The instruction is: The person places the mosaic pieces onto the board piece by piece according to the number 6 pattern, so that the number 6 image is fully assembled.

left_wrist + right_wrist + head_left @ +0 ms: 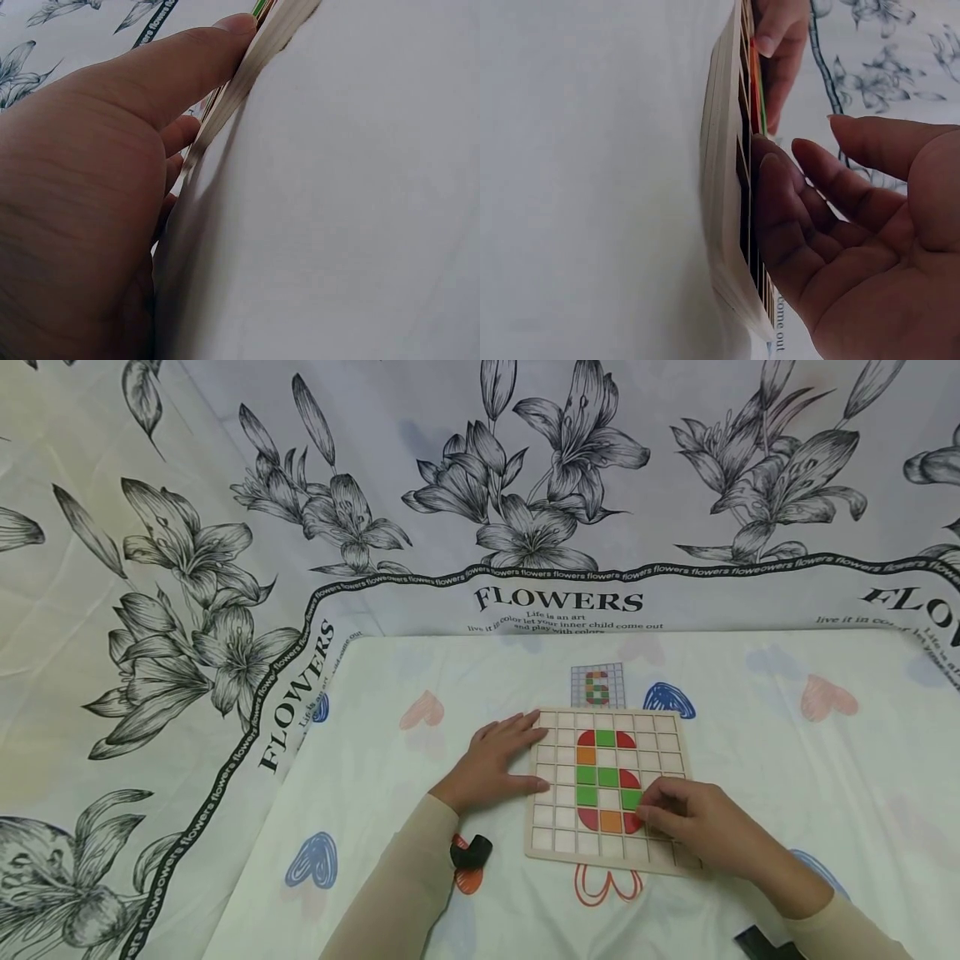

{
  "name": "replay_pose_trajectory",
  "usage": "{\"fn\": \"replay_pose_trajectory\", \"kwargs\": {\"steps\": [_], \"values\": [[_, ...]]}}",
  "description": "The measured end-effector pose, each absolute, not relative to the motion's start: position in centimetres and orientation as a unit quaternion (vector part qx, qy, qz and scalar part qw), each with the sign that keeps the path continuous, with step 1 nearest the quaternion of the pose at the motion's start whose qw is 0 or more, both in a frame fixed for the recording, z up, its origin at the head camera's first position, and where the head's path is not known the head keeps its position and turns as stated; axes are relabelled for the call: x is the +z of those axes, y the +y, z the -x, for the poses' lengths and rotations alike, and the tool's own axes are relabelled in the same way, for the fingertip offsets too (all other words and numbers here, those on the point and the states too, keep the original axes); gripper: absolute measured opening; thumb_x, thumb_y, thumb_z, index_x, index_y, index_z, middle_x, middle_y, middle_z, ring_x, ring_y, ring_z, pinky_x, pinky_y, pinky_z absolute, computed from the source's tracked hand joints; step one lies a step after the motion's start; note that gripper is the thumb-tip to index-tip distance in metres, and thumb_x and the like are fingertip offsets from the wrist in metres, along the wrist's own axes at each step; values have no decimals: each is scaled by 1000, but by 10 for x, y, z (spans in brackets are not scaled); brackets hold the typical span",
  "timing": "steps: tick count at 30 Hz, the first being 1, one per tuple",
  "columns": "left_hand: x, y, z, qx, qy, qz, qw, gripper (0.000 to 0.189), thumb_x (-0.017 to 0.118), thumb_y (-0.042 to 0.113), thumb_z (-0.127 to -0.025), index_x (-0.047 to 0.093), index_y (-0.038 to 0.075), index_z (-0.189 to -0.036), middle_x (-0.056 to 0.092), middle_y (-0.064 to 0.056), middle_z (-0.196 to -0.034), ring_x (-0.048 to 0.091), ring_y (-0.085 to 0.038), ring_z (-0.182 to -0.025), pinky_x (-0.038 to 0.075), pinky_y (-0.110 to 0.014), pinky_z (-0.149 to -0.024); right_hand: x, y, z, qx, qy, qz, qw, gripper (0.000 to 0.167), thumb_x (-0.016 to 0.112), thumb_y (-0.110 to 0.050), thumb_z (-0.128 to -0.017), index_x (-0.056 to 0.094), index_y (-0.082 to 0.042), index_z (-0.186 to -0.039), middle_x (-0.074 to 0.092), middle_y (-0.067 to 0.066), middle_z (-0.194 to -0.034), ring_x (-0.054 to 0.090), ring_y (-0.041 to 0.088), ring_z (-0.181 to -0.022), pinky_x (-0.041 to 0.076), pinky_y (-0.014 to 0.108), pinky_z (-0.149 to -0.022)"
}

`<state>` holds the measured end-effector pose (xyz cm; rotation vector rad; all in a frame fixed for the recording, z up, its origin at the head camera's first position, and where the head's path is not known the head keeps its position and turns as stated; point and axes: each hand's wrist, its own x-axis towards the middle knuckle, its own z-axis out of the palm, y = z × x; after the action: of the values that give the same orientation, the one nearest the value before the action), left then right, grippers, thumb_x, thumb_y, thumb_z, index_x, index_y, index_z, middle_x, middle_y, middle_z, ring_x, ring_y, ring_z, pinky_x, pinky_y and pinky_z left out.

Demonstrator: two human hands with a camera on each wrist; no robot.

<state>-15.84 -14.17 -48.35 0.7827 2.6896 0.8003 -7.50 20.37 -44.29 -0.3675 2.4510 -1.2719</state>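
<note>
A light wooden grid board (555,841) lies on the cloth, with red, green and orange tiles (609,778) set in its squares in a rounded figure. My left hand (495,764) rests along the board's left edge, thumb and fingertips touching the rim. In the left wrist view the thumb of that hand (97,157) stretches straight to the wooden edge. Over the board's lower right is my right hand (701,827), fingers bent and touching near the red corner tile (632,822). The right wrist view shows the right hand (862,225) with its thumb apart and nothing seen in its grasp.
Behind the board lies a small pattern card (576,681) with a similar coloured figure on a grid. A heart-printed white cloth (375,760) covers the table. Flower-printed fabric (420,602) hangs behind. Black wrist pieces (471,853) show by each forearm.
</note>
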Motion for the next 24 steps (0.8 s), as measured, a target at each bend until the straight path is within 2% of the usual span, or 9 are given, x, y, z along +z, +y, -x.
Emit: {"fn": "replay_pose_trajectory", "kwargs": {"steps": [15, 18, 24], "values": [[-485, -142, 161, 270, 915, -275, 119, 89, 73, 71, -94, 43, 33, -169, 15, 20, -178, 7, -3, -162, 8, -46, -130, -441, 211, 76, -498, 820, 185, 212, 12, 71, -24, -108, 77, -13, -110, 74, -1, -100, 64, 17, -87, 53, 27, -74], [-484, -146, 161, 272, 916, -270, 124, 89, 73, 69, -95, 44, 31, -169, 16, 19, -178, 8, -4, -162, 8, -46, -130, -436, 212, 78, -489, 828, 197, 190, 11, 72, -24, -108, 77, -15, -112, 74, -3, -103, 65, 17, -90, 55, 28, -78], [-476, -152, 161, 265, 921, -251, 133, 88, 76, 65, -96, 45, 27, -169, 21, 15, -178, 14, -8, -162, 14, -47, -129, -419, 220, 90, -424, 878, 196, 101, 16, 71, -25, -109, 77, -14, -120, 73, -6, -114, 68, 17, -104, 60, 34, -83]]}}
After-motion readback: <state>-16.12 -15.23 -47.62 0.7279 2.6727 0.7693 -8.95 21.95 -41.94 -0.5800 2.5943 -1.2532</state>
